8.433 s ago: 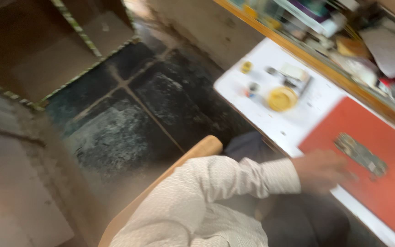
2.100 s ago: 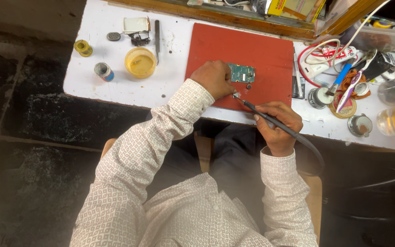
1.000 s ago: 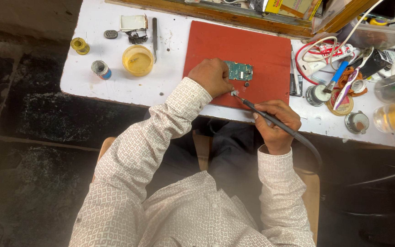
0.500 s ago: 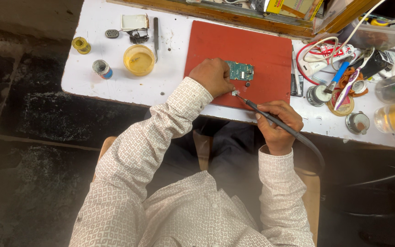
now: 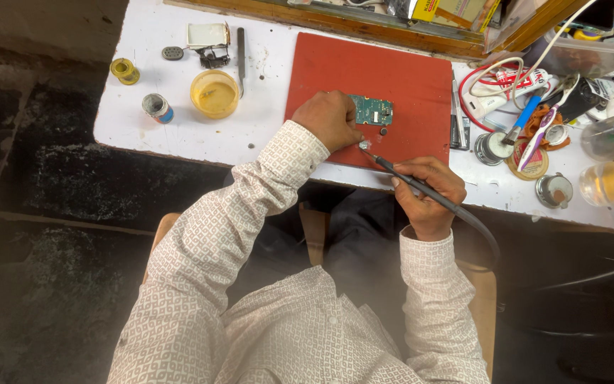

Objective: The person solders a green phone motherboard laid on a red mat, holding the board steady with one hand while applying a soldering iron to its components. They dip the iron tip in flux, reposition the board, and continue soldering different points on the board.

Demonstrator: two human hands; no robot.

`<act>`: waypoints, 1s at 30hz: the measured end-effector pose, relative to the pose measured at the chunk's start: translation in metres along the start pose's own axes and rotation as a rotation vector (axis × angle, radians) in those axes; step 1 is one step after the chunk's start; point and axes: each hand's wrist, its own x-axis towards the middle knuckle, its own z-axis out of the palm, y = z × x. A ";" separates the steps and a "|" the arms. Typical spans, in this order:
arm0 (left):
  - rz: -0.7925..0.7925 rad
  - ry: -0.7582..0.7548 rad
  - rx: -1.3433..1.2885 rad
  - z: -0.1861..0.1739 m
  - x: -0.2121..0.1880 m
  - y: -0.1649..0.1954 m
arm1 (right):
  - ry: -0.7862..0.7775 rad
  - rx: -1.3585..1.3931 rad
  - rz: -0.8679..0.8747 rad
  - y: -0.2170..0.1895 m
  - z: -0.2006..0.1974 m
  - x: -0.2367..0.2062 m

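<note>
Green circuit board (image 5: 372, 111) | touching left hand (image 5: 332, 119) | soldering iron (image 5: 421, 186) in right hand (image 5: 428, 195)

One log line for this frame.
left hand: on circuit board | right hand: grips soldering iron | surface: red mat

The red mat (image 5: 406, 78) lies bare above the circuit board (image 5: 372, 110); cables (image 5: 495, 78) and tins (image 5: 493, 148) crowd its right edge.

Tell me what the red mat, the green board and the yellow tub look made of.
Red mat: probably silicone or rubber, matte, no glare.
Green circuit board: apparently rigid laminate with small metallic parts.
Yellow tub: likely translucent plastic, faintly glossy rim; contents unclear.
</note>
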 end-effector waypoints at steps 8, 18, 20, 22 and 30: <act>0.002 0.007 0.010 0.000 0.000 -0.001 | 0.051 0.006 0.040 0.001 -0.002 -0.004; 0.000 0.013 -0.005 0.001 0.001 -0.002 | 0.076 -0.001 0.038 0.007 -0.003 -0.005; -0.001 0.013 -0.004 0.000 0.002 -0.002 | 0.081 0.003 0.044 0.008 -0.003 -0.005; -0.011 0.003 0.004 0.000 0.002 -0.002 | 0.090 0.013 0.051 0.009 -0.004 -0.005; 0.080 0.101 -0.071 0.001 -0.010 -0.007 | 0.061 0.034 0.092 0.008 -0.007 0.000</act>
